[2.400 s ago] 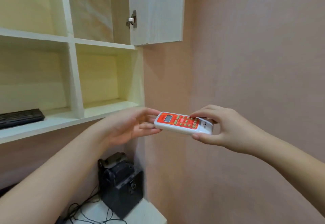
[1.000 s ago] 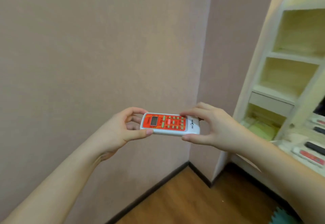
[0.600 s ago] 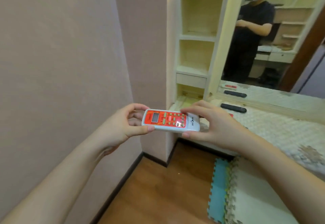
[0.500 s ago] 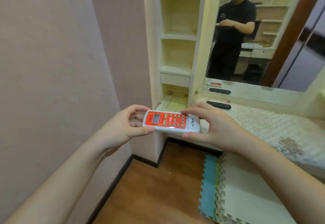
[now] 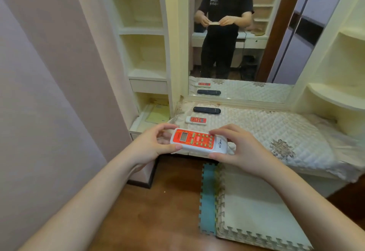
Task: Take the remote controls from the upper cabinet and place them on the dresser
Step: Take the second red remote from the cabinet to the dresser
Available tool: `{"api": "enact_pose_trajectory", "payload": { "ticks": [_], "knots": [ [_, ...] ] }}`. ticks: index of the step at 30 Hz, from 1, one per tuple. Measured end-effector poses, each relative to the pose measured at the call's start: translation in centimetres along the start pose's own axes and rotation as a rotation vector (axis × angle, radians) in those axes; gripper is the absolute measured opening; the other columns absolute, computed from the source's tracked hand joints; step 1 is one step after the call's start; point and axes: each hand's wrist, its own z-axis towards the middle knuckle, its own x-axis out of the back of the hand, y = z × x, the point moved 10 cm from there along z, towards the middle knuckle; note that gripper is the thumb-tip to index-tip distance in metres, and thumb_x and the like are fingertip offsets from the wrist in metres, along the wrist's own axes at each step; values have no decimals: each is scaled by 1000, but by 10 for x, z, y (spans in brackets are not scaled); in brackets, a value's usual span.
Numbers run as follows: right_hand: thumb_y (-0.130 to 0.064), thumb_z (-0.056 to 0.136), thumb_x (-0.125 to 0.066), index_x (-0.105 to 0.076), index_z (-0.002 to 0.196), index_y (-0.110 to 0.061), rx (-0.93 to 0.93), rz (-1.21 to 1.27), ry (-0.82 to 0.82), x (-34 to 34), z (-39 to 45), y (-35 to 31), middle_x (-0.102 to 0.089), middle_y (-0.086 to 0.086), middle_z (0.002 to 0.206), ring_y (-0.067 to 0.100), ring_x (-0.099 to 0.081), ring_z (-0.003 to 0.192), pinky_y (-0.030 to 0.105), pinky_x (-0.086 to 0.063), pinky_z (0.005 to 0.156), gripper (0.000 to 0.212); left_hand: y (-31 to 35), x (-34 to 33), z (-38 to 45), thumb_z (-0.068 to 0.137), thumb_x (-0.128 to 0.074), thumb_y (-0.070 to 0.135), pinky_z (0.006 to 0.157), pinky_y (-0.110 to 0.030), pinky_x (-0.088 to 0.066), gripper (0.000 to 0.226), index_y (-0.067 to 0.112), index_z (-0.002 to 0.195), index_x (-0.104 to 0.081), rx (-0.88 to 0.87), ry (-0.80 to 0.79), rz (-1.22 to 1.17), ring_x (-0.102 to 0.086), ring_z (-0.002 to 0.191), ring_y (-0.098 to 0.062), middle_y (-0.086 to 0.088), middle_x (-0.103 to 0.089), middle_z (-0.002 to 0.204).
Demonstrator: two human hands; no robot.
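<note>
Remote control [image 5: 198, 141], orange-faced with a white shell, sits level between both hands just short of the dresser [image 5: 256, 126]. Left hand [image 5: 152, 146] pinches its display end, right hand [image 5: 240, 148] its logo end. It looks light, rigid and probably slick, so short-edge pinches suit it. At twelve o'clock lie a matching orange remote [image 5: 196, 120] and a black remote [image 5: 206, 110].
</note>
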Motion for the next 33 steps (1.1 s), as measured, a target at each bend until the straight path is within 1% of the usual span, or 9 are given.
{"api": "enact_pose_trajectory", "payload": {
  "ticks": [2, 5, 7, 12, 15, 19, 23, 30, 33],
  "knots": [
    [-52, 74, -71, -54, 130, -30, -21, 6, 10, -2, 8, 14, -48, -17, 117, 0, -48, 109, 17, -36, 93, 62, -7, -2, 18, 67, -86, 29, 87, -31, -54, 56, 35, 116, -59, 10, -15, -7, -69, 95, -14, -3, -69, 106],
    [-53, 73, -71, -54, 129, -30, -56, 15, 28, -9, 26, 31, -49, -17, 116, -2, -48, 107, 14, -34, 89, 62, -20, 0, 47, 62, -87, 36, 88, -38, -55, 59, 38, 114, -60, 21, -50, -19, -68, 96, -16, -1, -70, 105],
    [-53, 74, -71, -54, 129, -30, -81, 8, 43, -16, 41, 40, -49, -17, 117, -2, -48, 106, 16, -35, 91, 62, -31, 6, 69, 58, -87, 38, 87, -42, -56, 62, 39, 114, -61, 24, -63, -34, -69, 96, -19, -2, -69, 105],
    [-51, 73, -72, -54, 130, -28, -159, -37, 53, -38, 86, 54, -48, -16, 117, 0, -47, 106, 21, -38, 94, 64, -62, 27, 117, 63, -87, 34, 84, -44, -57, 58, 41, 114, -60, 37, -111, -60, -69, 95, -17, 0, -69, 106],
    [-48, 74, -73, -53, 131, -27, -181, -68, 68, -56, 112, 57, -48, -14, 119, -1, -45, 104, 17, -34, 92, 64, -76, 43, 140, 67, -86, 32, 81, -40, -59, 56, 44, 115, -59, 36, -129, -55, -68, 94, -12, 5, -69, 106],
    [-46, 76, -72, -51, 132, -24, -195, -94, 95, -77, 137, 59, -45, -13, 118, -1, -43, 104, 17, -35, 93, 64, -88, 61, 167, 70, -83, 28, 74, -29, -59, 52, 49, 111, -59, 35, -158, -43, -68, 88, -3, 9, -67, 104],
    [-47, 77, -71, -49, 133, -25, -224, -101, 119, -91, 152, 68, -46, -13, 118, 0, -43, 105, 17, -36, 89, 64, -96, 68, 191, 75, -80, 19, 66, -19, -55, 56, 44, 119, -57, 31, -183, -24, -66, 86, -1, 9, -66, 103],
    [-43, 77, -73, -50, 133, -24, -267, -77, 125, -104, 171, 102, -45, -13, 118, 0, -42, 106, 15, -34, 90, 63, -111, 60, 230, 76, -79, 12, 64, -16, -53, 60, 37, 125, -57, 26, -204, -37, -66, 83, -2, 5, -61, 108],
    [-44, 77, -72, -49, 133, -25, -280, -63, 127, -106, 179, 122, -43, -15, 116, -3, -40, 106, 10, -31, 88, 63, -118, 51, 249, 76, -78, 11, 67, -19, -55, 60, 39, 125, -57, 45, -208, -42, -66, 82, 1, 6, -61, 107]
  ]
}}
